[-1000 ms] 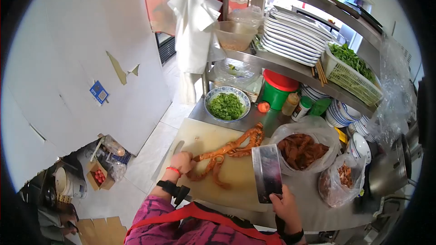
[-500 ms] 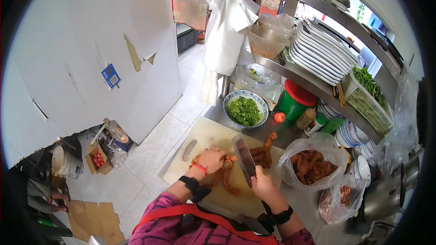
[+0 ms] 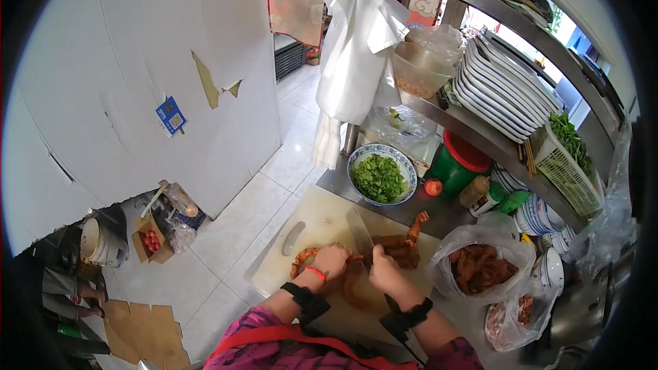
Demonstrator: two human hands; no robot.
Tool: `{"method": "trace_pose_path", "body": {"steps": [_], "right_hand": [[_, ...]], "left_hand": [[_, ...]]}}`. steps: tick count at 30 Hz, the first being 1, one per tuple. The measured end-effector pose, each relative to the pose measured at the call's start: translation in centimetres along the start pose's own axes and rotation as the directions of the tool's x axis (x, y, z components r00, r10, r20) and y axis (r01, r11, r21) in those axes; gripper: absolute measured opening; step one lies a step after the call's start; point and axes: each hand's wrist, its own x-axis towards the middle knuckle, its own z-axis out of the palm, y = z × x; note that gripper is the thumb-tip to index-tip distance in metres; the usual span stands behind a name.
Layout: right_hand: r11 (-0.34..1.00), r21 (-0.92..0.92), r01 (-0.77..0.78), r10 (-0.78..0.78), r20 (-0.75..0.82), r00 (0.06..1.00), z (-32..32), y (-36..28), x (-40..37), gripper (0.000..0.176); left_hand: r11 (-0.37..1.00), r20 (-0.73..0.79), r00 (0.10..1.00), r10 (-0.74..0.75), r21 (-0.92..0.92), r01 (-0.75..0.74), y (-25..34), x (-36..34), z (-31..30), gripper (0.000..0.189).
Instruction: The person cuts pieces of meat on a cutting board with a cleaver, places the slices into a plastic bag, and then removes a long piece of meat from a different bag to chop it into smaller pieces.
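Note:
Reddish-brown cooked meat (image 3: pixel 396 250) lies in pieces across a pale cutting board (image 3: pixel 322 212). My left hand (image 3: pixel 331 261), with a red band at the wrist, is closed over the meat on the left part of the board. In my right hand (image 3: pixel 387 273) is the handle of a cleaver (image 3: pixel 359 231). The blade stands nearly upright beside my left fingers, between the left meat and the larger piece at the right. Its lower edge against the meat is hard to make out.
Behind the board stand a bowl of chopped greens (image 3: pixel 379 177), a tomato (image 3: pixel 432 187) and a red-lidded green tub (image 3: pixel 460 163). Bags of meat (image 3: pixel 484 267) are on the right. A metal shelf (image 3: pixel 473 127) holds stacked white trays (image 3: pixel 504 89). Another person's feet (image 3: pixel 91 301) show at lower left.
The cleaver has moved left toward my left hand and its blade has turned from broad-side view to more upright. The whole view has shifted slightly.

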Motion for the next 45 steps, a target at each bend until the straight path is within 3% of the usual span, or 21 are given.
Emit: {"method": "trace_pose_path", "body": {"steps": [4,5,7,10,11,13,15,16,18,20,22,23,27,30,32,34,36,40,42,44,45], "right_hand": [[0.999,0.017,-0.033,0.034,-0.045,0.998,0.7,-0.2,0.4,0.029],[1.0,0.012,-0.027,0.028,-0.059,0.998,1.3,0.7,0.1,0.029],[0.976,0.163,0.147,-0.078,-0.369,0.926,3.1,3.7,-1.4,0.026],[0.931,0.304,0.205,-0.004,-0.55,0.835,2.6,4.9,-6.4,0.028],[0.931,0.303,0.205,0.0,-0.561,0.828,1.8,4.7,-8.3,0.028],[0.812,0.575,0.102,0.187,-0.42,0.888,0.0,4.4,-11.2,0.025],[0.835,0.547,0.061,0.221,-0.434,0.874,1.0,7.0,-12.6,0.024],[0.856,0.517,-0.002,0.251,-0.412,0.876,1.8,8.1,-13.3,0.024],[0.819,0.571,0.058,0.256,-0.454,0.853,2.9,9.3,-15.0,0.024],[0.775,0.624,0.097,0.273,-0.47,0.839,3.0,9.5,-17.1,0.024],[0.794,0.608,-0.002,0.33,-0.428,0.841,3.4,9.1,-19.4,0.024],[0.78,0.626,-0.01,0.353,-0.427,0.832,4.5,10.2,-19.7,0.024],[0.81,0.587,-0.008,0.364,-0.491,0.792,6.9,11.9,-21.5,0.024],[0.734,0.675,0.077,0.409,-0.53,0.743,6.3,10.8,-22.7,0.024],[0.769,0.64,0.016,0.426,-0.53,0.733,6.7,11.1,-22.8,0.024],[0.775,0.632,-0.003,0.428,-0.521,0.738,6.0,10.5,-23.2,0.024],[0.784,0.619,-0.034,0.427,-0.499,0.754,6.0,10.4,-23.6,0.024],[0.793,0.607,-0.054,0.417,-0.475,0.775,5.9,10.4,-23.9,0.025],[0.786,0.616,-0.053,0.421,-0.471,0.775,5.6,10.5,-24.0,0.026],[0.764,0.639,-0.081,0.454,-0.444,0.772,5.8,10.7,-24.0,0.027],[0.766,0.638,-0.079,0.453,-0.448,0.771,6.1,11.0,-23.8,0.027]], "left_hand": [[0.997,-0.099,0.994,0.051,-0.044,-0.055,0.1,-1.3,-0.3,0.014],[0.993,-0.079,0.997,-0.018,-0.121,0.008,-0.3,-1.5,-0.2,0.017],[0.979,-0.066,0.995,-0.077,-0.191,0.063,-0.7,-1.3,-0.5,0.02],[0.981,-0.075,0.997,0.005,-0.193,-0.02,0.2,-0.9,-1.2,0.027],[0.99,-0.049,0.998,-0.049,-0.136,0.042,1.5,-0.5,-2.5,0.028],[0.996,-0.036,0.997,-0.072,-0.06,0.07,3.1,1.1,-3.0,0.028],[0.988,-0.071,0.986,-0.151,0.024,0.153,3.9,3.2,-1.0,0.03],[0.992,-0.088,0.99,-0.112,0.04,0.116,3.7,4.1,-0.1,0.03],[0.98,0.088,0.993,-0.085,0.188,0.067,2.9,5.3,1.3,0.03],[0.984,0.202,0.977,-0.066,0.173,0.031,3.9,4.6,-0.9,0.031],[0.98,0.131,0.975,-0.18,0.104,0.167,4.1,4.5,-1.1,0.029],[0.988,-0.006,0.988,-0.154,0.016,0.154,4.1,3.9,-1.3,0.033],[0.999,0.033,0.999,0.043,0.017,-0.044,2.3,2.8,-2.1,0.033],[0.958,0.164,0.977,0.139,0.228,-0.175,1.5,2.1,-2.9,0.034],[0.917,0.17,0.983,0.071,0.377,-0.132,0.3,2.3,-2.8,0.032],[0.951,0.161,0.983,0.094,0.277,-0.136,0.3,2.4,-3.2,0.026],[0.965,-0.038,0.999,0.015,-0.262,-0.024,1.0,1.8,-3.5,0.021],[0.92,-0.14,0.977,0.163,-0.336,-0.202,0.6,2.0,-2.8,0.02],[0.947,-0.101,0.949,0.3,-0.086,-0.309,1.4,1.7,-3.2,0.019],[0.939,-0.074,0.949,0.306,-0.145,-0.314,1.1,1.9,-3.3,0.018],[0.944,0.019,0.949,0.314,-0.111,-0.31,1.0,1.9,-3.6,0.019]]}}
